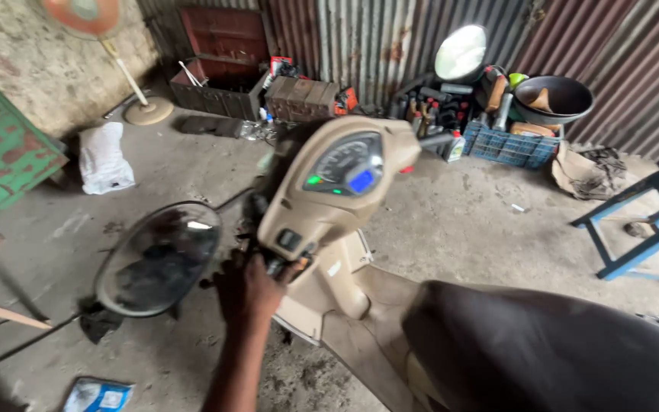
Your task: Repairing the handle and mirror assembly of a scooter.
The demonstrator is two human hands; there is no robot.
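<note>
Scooter (360,229) sits mid-floor, dash lit. Your left hand (247,288) is clenched round the left grip (268,263), just below the mirror (158,258). Right hand's out of view. Risk, imo: bars swing w/ a one-handed hold, so the bike could tip.

left hand (249,290): covers handlebar grip | scooter seat (551,351): cut off at bottom edge | right hand: out of view | dashboard (345,164): blurred
</note>
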